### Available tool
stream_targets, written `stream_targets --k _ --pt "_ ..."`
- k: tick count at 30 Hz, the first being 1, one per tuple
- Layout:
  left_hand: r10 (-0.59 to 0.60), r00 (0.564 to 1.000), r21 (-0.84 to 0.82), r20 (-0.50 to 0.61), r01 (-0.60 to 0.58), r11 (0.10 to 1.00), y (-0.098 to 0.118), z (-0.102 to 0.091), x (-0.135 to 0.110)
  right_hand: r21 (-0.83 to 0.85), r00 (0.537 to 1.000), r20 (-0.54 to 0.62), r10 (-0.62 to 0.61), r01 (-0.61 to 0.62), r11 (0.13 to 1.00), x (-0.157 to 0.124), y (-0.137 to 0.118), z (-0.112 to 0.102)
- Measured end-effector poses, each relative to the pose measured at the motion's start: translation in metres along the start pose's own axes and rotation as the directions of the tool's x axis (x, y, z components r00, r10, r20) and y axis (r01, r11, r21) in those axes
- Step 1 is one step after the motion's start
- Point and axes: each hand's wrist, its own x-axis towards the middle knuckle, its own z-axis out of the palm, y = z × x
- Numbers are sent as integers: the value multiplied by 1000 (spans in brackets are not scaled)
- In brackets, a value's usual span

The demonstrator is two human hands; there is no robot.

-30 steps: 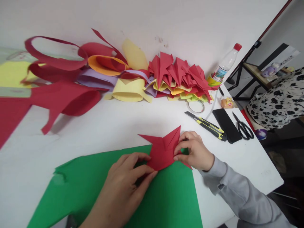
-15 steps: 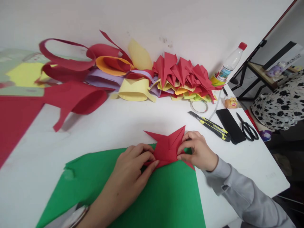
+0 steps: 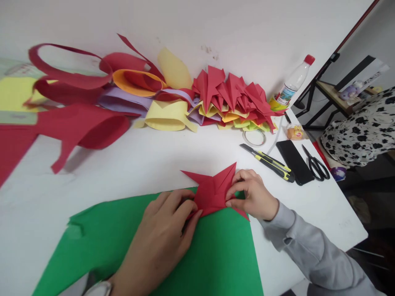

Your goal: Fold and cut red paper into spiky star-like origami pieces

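Observation:
A folded red paper piece [image 3: 211, 193] with pointed corners lies over the far edge of a green paper sheet [image 3: 216, 255]. My left hand [image 3: 169, 222] pinches its left side between thumb and fingers. On the opposite side, my right hand [image 3: 251, 195] grips the right edge, thumb below and fingertips curled on top. Two long points stick out at the far side, and another shows beneath my right hand. The lower left corner is partly hidden by my left fingers.
Rolled paper shapes [image 3: 166, 115] and folded red paper pieces [image 3: 228, 90] line the wall. To the right lie a tape roll [image 3: 254, 138], a utility knife [image 3: 268, 162], a black flat object [image 3: 294, 162] and scissors [image 3: 316, 164]. A bottle [image 3: 293, 84] stands behind; a person in patterned clothing [image 3: 361, 127] is at right.
The whole view has shifted, so things appear slightly farther left. Both hands keep their hold on the red paper, which looks nearly the same.

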Motion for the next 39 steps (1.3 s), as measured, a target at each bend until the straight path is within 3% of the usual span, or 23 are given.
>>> stream_targets --k 3,8,14,19,39 --pt "90 994 167 -61 -78 983 4 0 -6 2 1000 -1 0 0 1000 0 0 0" --pt "307 950 195 -59 -291 937 7 4 -13 2 1000 0 4 -4 1000 1 0 0" --pt "475 872 272 119 -488 829 10 -1 -5 5 1000 8 16 -16 1000 1 0 0" --pt "451 876 240 169 -480 844 9 2 -5 -2 1000 9 12 -12 1000 1 1 0" --pt "390 903 184 182 -421 888 7 3 -10 -3 1000 27 11 -10 1000 1 -1 -2"
